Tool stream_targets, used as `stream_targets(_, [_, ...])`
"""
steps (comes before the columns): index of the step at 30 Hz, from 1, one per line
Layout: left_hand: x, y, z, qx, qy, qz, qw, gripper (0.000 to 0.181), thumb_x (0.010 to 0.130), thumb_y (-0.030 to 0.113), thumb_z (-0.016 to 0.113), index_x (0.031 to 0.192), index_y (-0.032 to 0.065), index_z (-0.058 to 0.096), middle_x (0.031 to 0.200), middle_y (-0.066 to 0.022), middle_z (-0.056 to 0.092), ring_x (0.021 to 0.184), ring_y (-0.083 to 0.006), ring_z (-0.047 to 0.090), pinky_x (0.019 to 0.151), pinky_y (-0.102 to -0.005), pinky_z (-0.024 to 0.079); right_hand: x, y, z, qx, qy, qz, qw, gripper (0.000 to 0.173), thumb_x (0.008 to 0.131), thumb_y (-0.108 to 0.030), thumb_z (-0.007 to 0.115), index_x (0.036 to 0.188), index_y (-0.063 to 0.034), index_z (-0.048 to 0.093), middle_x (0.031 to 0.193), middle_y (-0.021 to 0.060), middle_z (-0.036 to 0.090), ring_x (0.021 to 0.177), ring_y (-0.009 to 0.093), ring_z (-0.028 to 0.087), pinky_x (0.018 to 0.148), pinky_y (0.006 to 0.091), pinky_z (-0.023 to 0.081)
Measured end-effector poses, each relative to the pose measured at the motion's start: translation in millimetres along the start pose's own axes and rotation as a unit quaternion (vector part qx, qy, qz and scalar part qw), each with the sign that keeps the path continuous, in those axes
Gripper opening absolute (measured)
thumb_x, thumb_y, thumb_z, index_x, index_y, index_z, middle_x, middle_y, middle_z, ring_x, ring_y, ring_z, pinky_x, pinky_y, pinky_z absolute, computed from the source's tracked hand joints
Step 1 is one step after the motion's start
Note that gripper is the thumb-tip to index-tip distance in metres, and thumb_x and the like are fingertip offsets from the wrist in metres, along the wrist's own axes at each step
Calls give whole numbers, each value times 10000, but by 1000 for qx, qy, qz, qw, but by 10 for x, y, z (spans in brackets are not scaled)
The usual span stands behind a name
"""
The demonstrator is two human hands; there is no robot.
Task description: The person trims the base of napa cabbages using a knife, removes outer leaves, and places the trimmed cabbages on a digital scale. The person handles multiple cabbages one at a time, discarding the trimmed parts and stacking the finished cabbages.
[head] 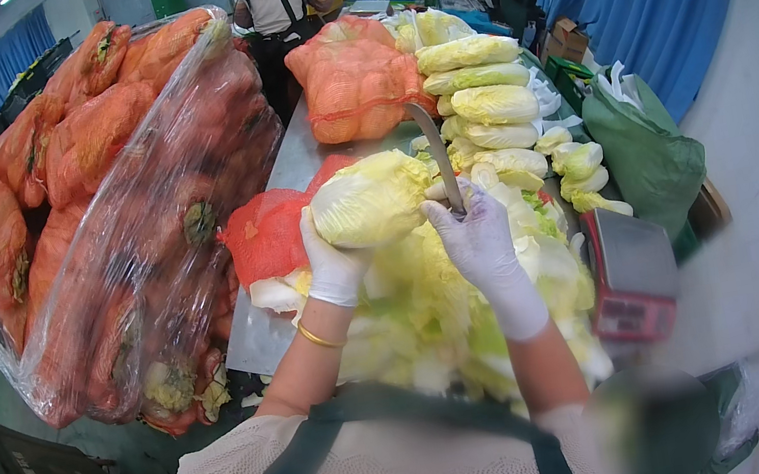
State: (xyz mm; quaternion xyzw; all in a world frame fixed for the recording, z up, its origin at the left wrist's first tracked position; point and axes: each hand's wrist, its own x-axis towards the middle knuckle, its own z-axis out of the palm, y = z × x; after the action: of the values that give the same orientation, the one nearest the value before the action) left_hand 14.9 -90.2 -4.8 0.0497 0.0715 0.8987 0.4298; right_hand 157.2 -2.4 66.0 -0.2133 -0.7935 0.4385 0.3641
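Note:
A trimmed napa cabbage (372, 199) rests on the palm of my gloved left hand (337, 262), held above the table. My right hand (475, 237), also in a white glove, grips a curved knife (439, 153) whose blade points up and away from me. The right fingertips are at the cabbage's right end. Below both hands lies a heap of loose cabbage leaves (427, 304), blurred in its nearer part. An orange-red mesh bag (268, 236) lies on the table just left of the held cabbage.
A full mesh sack (359, 84) sits farther along the metal table (248, 347). Peeled cabbages (489, 104) are stacked at the right, near a red scale (627, 272) and green bag (649, 150). Film-wrapped sacks (146, 222) rise at the left. Two people work beyond.

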Motion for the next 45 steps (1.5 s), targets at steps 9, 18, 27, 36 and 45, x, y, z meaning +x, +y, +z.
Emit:
stream_targets(9, [40, 98, -30, -12, 14, 15, 1000, 607, 840, 542, 375, 1284, 133, 441, 1340, -90, 418, 1230, -310, 390, 1030, -487, 301, -148, -198, -76, 217, 4, 110, 970, 88, 827, -117, 604, 839, -36, 573, 664, -34, 517, 543, 27, 424, 493, 189, 360])
stream_targets(18, [-13, 78, 29, -8, 8, 32, 999, 639, 833, 547, 409, 1286, 97, 423, 1324, -125, 423, 1213, -320, 402, 1020, -488, 315, -33, -58, -19, 56, -44, 59, 996, 208, 839, -220, 619, 784, -24, 576, 610, -25, 476, 528, 44, 380, 474, 212, 335])
stream_targets(27, [59, 333, -41, 53, 5, 137, 989, 580, 845, 517, 431, 1231, 86, 479, 1259, -104, 493, 1138, -294, 480, 973, -439, 389, -196, -144, -427, 107, 12, 88, 990, 165, 840, -176, 583, 825, -12, 574, 583, -7, 516, 524, 64, 483, 470, 238, 370])
stream_targets(36, [0, 357, 404, 110, -145, 210, 961, 700, 823, 623, 401, 1331, 143, 355, 1326, -86, 414, 1161, -275, 453, 967, -426, 396, -535, 62, -33, 468, -174, 161, 851, 357, 865, -288, 580, 1127, -56, 507, 652, 40, 562, 418, 121, 461, 389, 250, 379])
stream_targets(45, [-111, 76, 249, 106, -146, 79, 980, 954, 718, 760, 411, 1372, 83, 250, 1325, -166, 392, 1179, -354, 419, 1012, -490, 328, -533, 193, 50, 109, -5, -12, 994, 485, 783, -49, 597, 1241, -9, 444, 586, -17, 485, 468, 53, 449, 449, 205, 390])
